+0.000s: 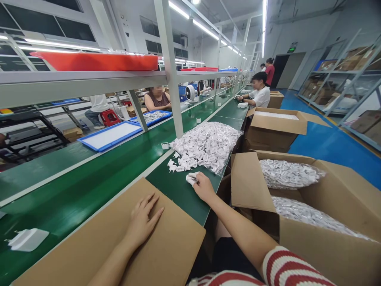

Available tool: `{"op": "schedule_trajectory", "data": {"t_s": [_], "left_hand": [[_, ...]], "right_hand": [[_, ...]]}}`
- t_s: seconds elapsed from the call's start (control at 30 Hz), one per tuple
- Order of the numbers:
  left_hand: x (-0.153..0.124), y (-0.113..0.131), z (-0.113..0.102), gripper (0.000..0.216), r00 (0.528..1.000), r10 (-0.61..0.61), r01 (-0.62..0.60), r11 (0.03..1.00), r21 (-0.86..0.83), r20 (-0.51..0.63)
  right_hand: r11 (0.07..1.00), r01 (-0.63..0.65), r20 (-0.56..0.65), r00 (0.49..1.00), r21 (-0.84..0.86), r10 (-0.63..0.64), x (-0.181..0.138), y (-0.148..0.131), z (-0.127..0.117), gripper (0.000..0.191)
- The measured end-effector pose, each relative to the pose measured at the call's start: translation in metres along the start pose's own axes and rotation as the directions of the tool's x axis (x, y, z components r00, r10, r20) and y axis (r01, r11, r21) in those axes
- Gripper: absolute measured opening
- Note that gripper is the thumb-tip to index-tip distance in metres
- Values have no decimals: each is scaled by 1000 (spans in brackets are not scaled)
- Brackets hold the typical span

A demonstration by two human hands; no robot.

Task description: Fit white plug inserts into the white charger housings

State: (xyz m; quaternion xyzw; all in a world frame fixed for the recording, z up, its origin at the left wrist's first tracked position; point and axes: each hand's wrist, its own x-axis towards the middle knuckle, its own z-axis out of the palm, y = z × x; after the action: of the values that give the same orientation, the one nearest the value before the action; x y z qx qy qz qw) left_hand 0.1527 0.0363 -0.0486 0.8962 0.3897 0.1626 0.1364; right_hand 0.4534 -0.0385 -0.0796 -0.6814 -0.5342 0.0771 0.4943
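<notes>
My left hand [142, 223] lies flat on a large cardboard sheet [169, 238], fingers stretched out and holding nothing. My right hand [204, 187] is closed on a white plastic plug piece [192, 178] above the green work surface. Just beyond it, a clear plastic bag [208, 143] full of white plug pieces spills several loose ones [178, 164] onto the table. A white charger plug [28, 239] with metal pins sits on the green belt [89, 180] at the far left.
Right of the table, an open cardboard box [253, 182] holds bags of white pieces [290, 173]. Another box [275, 127] stands behind it. A metal post [169, 71] rises beside the belt. Blue trays [111, 136] lie across it. A co-worker [260, 93] sits farther along.
</notes>
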Motion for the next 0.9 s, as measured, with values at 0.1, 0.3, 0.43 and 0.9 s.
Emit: {"op": "schedule_trajectory", "data": {"t_s": [0.1, 0.3, 0.43, 0.9], "left_hand": [[-1, 2, -1, 51, 1000, 6, -6, 1000, -1, -6], [-1, 1, 0, 51, 1000, 0, 0, 1000, 5, -13], [1, -2, 2, 53, 1000, 5, -5, 1000, 4, -11], [2, -1, 0, 54, 1000, -8, 8, 1000, 12, -7]], "right_hand": [[993, 50, -4, 999, 108, -50, -1, -2, 0, 27], [943, 228, -159, 968, 241, -193, -4, -4, 2, 25], [948, 245, -187, 960, 204, -208, -5, -3, 2, 25], [989, 138, -36, 990, 58, -136, -5, 0, 4, 23]]}}
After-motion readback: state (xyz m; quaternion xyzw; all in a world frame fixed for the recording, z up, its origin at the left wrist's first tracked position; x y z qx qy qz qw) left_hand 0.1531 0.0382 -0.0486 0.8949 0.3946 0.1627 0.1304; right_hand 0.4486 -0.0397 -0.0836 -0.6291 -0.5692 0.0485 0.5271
